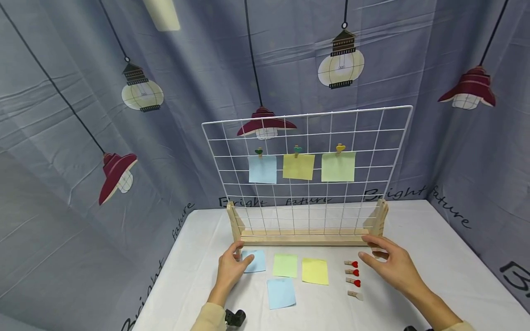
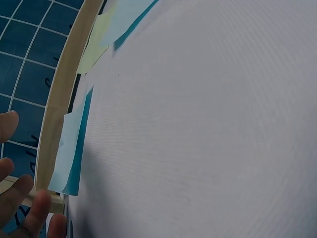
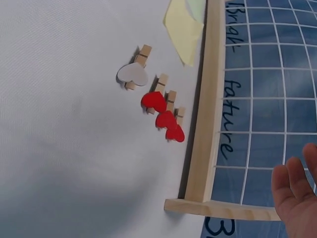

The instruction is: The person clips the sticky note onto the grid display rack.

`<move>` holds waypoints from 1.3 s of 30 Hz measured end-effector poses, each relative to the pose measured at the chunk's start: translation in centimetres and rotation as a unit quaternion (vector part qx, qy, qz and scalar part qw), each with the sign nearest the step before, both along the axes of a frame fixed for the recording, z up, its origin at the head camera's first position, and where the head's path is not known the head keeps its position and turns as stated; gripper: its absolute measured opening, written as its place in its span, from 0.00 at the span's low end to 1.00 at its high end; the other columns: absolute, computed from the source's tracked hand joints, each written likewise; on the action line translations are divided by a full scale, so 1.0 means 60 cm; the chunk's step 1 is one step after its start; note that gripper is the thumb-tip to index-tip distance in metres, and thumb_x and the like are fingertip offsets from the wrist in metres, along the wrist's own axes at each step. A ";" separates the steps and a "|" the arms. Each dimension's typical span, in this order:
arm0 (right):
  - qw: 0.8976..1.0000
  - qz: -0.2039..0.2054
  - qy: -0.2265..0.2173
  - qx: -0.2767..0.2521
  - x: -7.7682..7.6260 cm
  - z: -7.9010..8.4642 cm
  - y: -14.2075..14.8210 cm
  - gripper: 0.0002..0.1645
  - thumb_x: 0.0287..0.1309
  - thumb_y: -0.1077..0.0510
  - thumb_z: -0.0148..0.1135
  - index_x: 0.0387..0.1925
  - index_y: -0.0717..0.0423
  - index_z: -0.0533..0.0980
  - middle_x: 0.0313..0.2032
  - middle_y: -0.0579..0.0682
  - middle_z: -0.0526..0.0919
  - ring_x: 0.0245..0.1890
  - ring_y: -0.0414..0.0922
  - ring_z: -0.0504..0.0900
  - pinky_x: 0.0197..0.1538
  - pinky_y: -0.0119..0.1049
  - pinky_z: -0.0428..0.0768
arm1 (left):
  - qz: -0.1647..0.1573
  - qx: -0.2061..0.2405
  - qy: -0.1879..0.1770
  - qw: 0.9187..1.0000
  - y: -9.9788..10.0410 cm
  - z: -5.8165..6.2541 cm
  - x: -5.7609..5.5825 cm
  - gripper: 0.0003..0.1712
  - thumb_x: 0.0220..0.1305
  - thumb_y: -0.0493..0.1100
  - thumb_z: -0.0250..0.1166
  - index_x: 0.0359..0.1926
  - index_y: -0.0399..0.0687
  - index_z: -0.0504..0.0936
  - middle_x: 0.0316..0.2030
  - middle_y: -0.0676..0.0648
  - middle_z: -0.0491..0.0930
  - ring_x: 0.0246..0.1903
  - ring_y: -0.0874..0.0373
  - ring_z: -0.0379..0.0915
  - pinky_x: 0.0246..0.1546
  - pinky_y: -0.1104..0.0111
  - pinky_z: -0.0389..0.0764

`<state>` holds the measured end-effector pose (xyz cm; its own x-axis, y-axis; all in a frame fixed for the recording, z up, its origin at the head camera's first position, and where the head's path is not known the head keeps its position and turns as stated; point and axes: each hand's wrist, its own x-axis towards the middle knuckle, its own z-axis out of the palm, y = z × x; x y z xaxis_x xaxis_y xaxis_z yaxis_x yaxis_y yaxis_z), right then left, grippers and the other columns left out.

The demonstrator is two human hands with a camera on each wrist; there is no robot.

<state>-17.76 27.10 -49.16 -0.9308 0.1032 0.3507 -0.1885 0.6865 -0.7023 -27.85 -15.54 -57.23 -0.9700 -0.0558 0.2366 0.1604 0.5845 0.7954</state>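
A white wire grid [image 1: 307,115] stands upright in a wooden base [image 1: 302,240]. My left hand [image 1: 230,270] is at the base's left end, fingers loosely bent and spread from the thumb, beside a light blue sticky note [image 1: 255,261]. At the right end, my right hand [image 1: 392,265] has its fingertips right at the wood and its thumb apart, with nothing gripped. Three clothespins with red hearts [image 3: 153,101] and one with a white heart [image 3: 132,74] lie left of it. Clipped on the grid hang a blue note [image 1: 262,171], a yellow note [image 1: 298,167] and a green note [image 1: 338,168].
On the white tabletop [image 1: 323,312] between the hands lie a green note [image 1: 285,265], a yellow note [image 1: 315,271] and, nearer me, another blue note [image 1: 281,293]. A grey-blue curtain [image 1: 198,69] printed with lamps surrounds the table at the back and sides.
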 end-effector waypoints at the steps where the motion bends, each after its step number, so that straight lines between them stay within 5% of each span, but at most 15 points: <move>1: 1.000 -0.002 -0.002 0.001 0.000 -0.001 0.000 0.30 0.60 0.49 0.75 0.60 0.57 0.79 0.57 0.58 0.83 0.47 0.21 0.73 0.46 0.19 0.79 | -0.001 -0.001 -0.001 1.000 0.000 -0.001 0.000 0.30 0.56 0.47 0.78 0.60 0.49 0.82 0.56 0.46 0.86 0.41 0.51 0.80 0.38 0.63 0.76; 7: 1.000 -0.005 -0.005 0.003 0.000 -0.001 0.000 0.29 0.60 0.50 0.75 0.60 0.57 0.79 0.56 0.57 0.84 0.48 0.32 0.79 0.47 0.20 0.80 | 0.001 -0.013 -0.019 1.000 0.003 -0.006 -0.003 0.30 0.57 0.46 0.77 0.61 0.50 0.82 0.46 0.44 0.87 0.34 0.57 0.72 0.33 0.66 0.71; 12: 1.000 -0.003 0.002 -0.003 0.002 -0.004 -0.001 0.29 0.58 0.53 0.77 0.59 0.57 0.80 0.55 0.58 0.85 0.47 0.25 0.76 0.46 0.22 0.81 | 0.002 -0.037 -0.030 0.999 0.008 -0.009 -0.005 0.27 0.59 0.45 0.76 0.60 0.50 0.82 0.38 0.45 0.85 0.31 0.60 0.70 0.31 0.67 0.71; 19: 1.000 -0.003 0.003 -0.005 0.004 -0.008 -0.003 0.30 0.57 0.53 0.77 0.60 0.57 0.80 0.56 0.59 0.84 0.48 0.22 0.73 0.47 0.24 0.82 | 0.016 -0.064 -0.025 0.997 0.012 -0.020 -0.010 0.27 0.59 0.33 0.72 0.59 0.52 0.82 0.49 0.48 0.87 0.26 0.63 0.68 0.27 0.71 0.68; 25: 1.000 0.001 0.001 -0.004 0.009 -0.011 -0.004 0.29 0.58 0.52 0.76 0.59 0.57 0.80 0.57 0.59 0.84 0.48 0.21 0.73 0.48 0.28 0.84 | 0.021 -0.064 -0.023 0.997 0.013 -0.026 -0.014 0.30 0.55 0.29 0.72 0.59 0.49 0.83 0.43 0.49 0.87 0.25 0.64 0.67 0.27 0.71 0.68; 33: 1.000 -0.002 -0.006 -0.007 0.011 -0.015 -0.003 0.28 0.58 0.52 0.76 0.58 0.57 0.80 0.55 0.57 0.84 0.47 0.16 0.70 0.47 0.29 0.85 | 0.014 -0.045 -0.020 0.999 0.013 -0.028 -0.014 0.30 0.52 0.26 0.72 0.58 0.45 0.83 0.51 0.42 0.88 0.25 0.65 0.68 0.30 0.72 0.70; 39: 1.000 -0.007 -0.007 -0.006 0.010 -0.017 -0.002 0.28 0.58 0.52 0.76 0.58 0.57 0.80 0.54 0.57 0.85 0.47 0.17 0.70 0.47 0.27 0.84 | 0.027 -0.036 -0.010 0.999 0.013 -0.029 -0.016 0.28 0.51 0.25 0.72 0.54 0.46 0.85 0.46 0.45 0.89 0.27 0.65 0.70 0.31 0.73 0.70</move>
<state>-17.17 26.97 -50.19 -0.9340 0.1196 0.3367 -0.1701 0.6800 -0.7132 -28.79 -14.79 -58.98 -0.9708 -0.0911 0.2220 0.1118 0.6470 0.7542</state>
